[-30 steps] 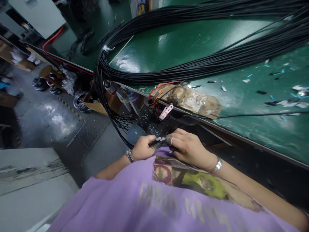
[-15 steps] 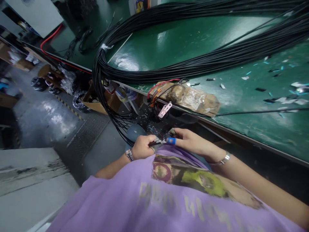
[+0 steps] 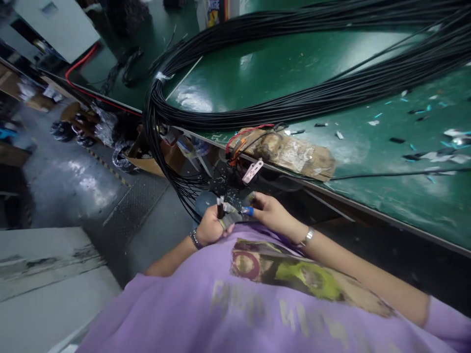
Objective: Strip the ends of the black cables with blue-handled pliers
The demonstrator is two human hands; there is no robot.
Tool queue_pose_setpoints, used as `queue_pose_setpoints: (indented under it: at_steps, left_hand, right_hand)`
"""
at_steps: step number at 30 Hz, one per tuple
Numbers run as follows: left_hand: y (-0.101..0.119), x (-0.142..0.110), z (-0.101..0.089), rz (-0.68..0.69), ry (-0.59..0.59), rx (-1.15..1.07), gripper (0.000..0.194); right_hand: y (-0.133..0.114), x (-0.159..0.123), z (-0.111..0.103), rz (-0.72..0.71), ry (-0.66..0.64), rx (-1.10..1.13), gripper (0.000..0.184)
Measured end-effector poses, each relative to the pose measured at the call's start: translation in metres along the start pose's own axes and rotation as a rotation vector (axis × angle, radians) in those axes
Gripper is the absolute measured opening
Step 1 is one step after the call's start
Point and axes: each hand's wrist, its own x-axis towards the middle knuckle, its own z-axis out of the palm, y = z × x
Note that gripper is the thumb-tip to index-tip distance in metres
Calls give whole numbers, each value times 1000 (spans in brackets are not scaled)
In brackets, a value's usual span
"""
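Note:
Close to my lap, my left hand [image 3: 211, 226] is closed round black cable ends [image 3: 220, 210], whose pale stripped tips point up. Grey tape wraps some of its fingers. Just to the right, my right hand [image 3: 275, 215] has its thumb and fingers drawn together, blue tape round the thumb. Whatever lies between those fingertips is too small and blurred to name. From the table edge a thick bundle of black cables [image 3: 156, 132] hangs down, its loose ends fanning out beside my left hand.
The cable bundle loops across the green table [image 3: 294, 59]. A tape-wrapped cardboard piece [image 3: 298, 154] lies at the edge, with a pink-white tool [image 3: 252, 170] hanging beside it. Scraps are scattered at right. An open cardboard box [image 3: 172, 159] stands below the table.
My left hand has turned, so the cable ends now point upward with pale tips showing. My right hand has shifted left, and the view has moved slightly.

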Motion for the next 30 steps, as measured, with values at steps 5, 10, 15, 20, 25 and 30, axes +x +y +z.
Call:
queue_pose_setpoints:
  at_steps: [5, 10, 15, 20, 25, 30]
  left_hand:
    - [-2, 4, -5, -105, 70, -192, 50]
    - [-3, 5, -8, -155, -22, -231, 50]
    - [-1, 2, -8, -169, -32, -54, 45]
    - [1, 0, -2, -101, -27, 144, 41]
    - [-2, 1, -1, -12, -180, 184, 39]
    - [-2, -1, -6, -33, -123, 85, 42]
  right_hand:
    - [0, -4, -4, -228, -51, -125, 44]
    - [-10, -4, 1, -378, -120, -294, 56]
    - [-31, -9, 3, -459, -59, -578, 20]
    - [-50, -10, 1, -146, -131, -951, 9]
    - [-36, 5, -11, 124, -503, -535, 20]
    - [1, 7, -4, 235, -417, -37, 44]
